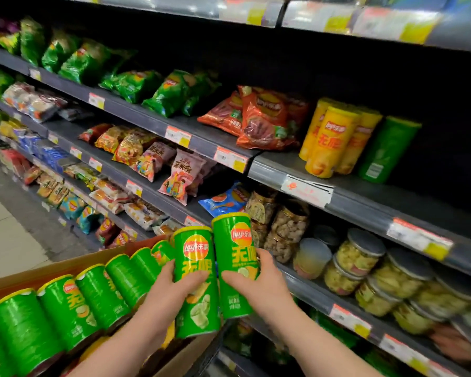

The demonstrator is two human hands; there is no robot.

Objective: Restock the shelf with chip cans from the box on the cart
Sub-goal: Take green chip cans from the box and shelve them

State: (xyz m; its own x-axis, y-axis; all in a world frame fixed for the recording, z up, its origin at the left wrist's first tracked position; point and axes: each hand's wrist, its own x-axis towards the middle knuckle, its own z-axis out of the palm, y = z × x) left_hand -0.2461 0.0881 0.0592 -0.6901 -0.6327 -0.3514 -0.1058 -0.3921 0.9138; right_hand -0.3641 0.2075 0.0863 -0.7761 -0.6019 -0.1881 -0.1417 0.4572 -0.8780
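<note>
Dim shop aisle, dark shelf (365, 197) stocked with snacks. Left hand (174, 284) wrapped around one green can (196, 281), right hand (259, 278) around another green can (235, 257), both upright above the box (52, 270).

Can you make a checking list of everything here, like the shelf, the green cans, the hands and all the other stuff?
Surface: shelf holds one green can beside yellow cans.
Job's things: cardboard box of green cans lying down.
Clutter: chip bags, jars.
Grippers: left hand grips a can; right hand grips another.
Cables: nothing seen.
Surroundings: tiled floor.
</note>
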